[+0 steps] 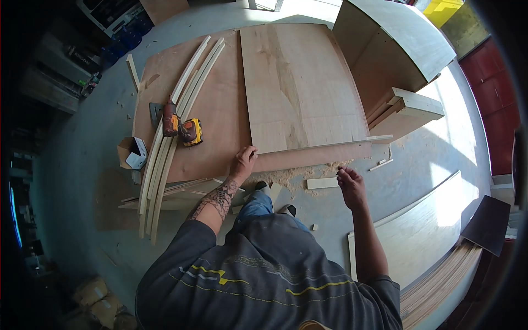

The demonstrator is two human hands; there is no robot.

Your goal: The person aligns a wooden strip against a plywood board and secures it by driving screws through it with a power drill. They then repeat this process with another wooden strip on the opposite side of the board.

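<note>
My left hand [243, 163] is at the near left corner of a light plywood panel [297, 82], its fingers closed on the end of a thin wooden strip [324, 145]. The strip runs along the panel's near edge, and its right end sticks out past the panel. Beneath both lies a larger reddish plywood sheet [220, 110]. My right hand [351, 186] is raised to the right, in front of the sheet's near edge. Its thumb and fingers are pinched together; what they hold, if anything, is too small to make out.
A yellow cordless drill [190, 132] rests by several long wooden strips [159, 165] on the left. An open small box [132, 153] sits beside them. Sawdust [289, 177] and an offcut [322, 183] lie near my feet. Large boards [407, 231] and a wooden cabinet [379, 49] stand right.
</note>
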